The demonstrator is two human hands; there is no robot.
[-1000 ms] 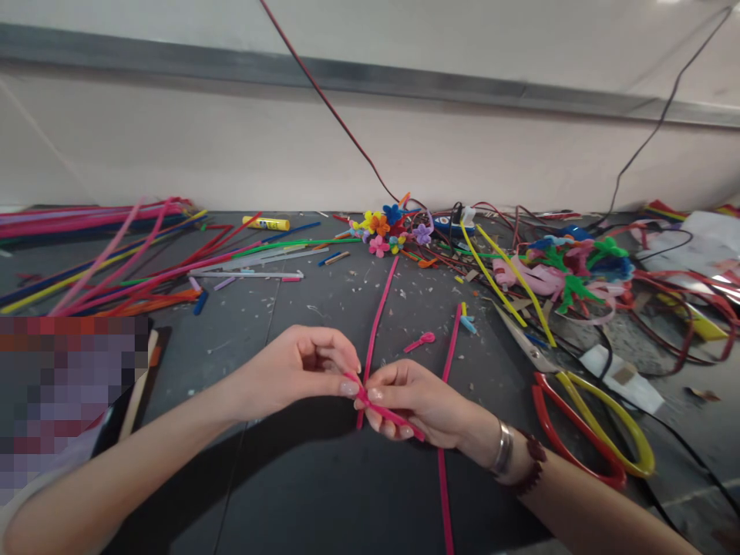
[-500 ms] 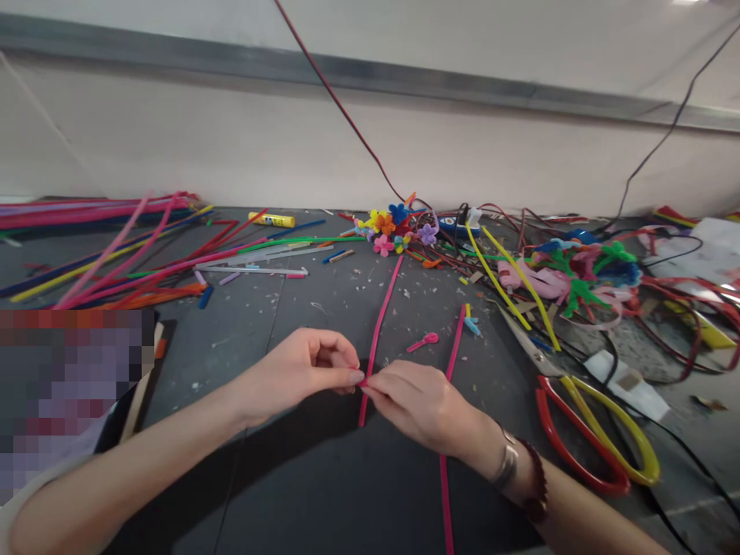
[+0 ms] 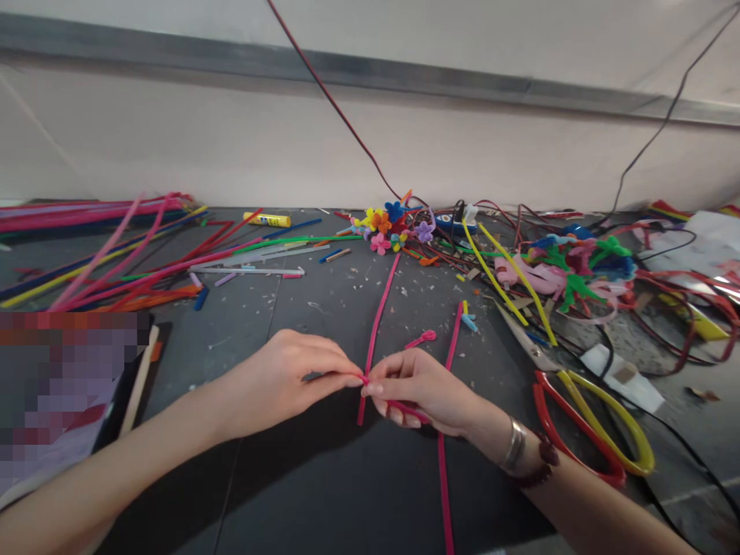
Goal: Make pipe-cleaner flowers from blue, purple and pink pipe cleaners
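Between my two hands, just over the dark tabletop, is a short pink pipe cleaner (image 3: 408, 411). My left hand (image 3: 294, 383) pinches its end between thumb and fingertips. My right hand (image 3: 419, 389) grips it too, with part of it showing under the curled fingers. A long pink pipe cleaner (image 3: 378, 320) lies on the table behind the fingertips, and another pink pipe cleaner (image 3: 445, 486) runs beneath my right wrist. Beyond my right hand rests a small looped pink piece (image 3: 426, 336).
Scissors (image 3: 618, 420) with red and yellow handles lie at the right, near cables. Pipe-cleaner flowers (image 3: 381, 223) sit at the back, with a yellow glue stick (image 3: 267, 220) to their left. Bundled pipe cleaners (image 3: 92, 223) spread across the far left. A wall (image 3: 289, 146) stands behind.
My right hand has turned so its curled fingers and the pink piece under them show. My left hand has rolled over, fingers straighter and the back of the hand up.
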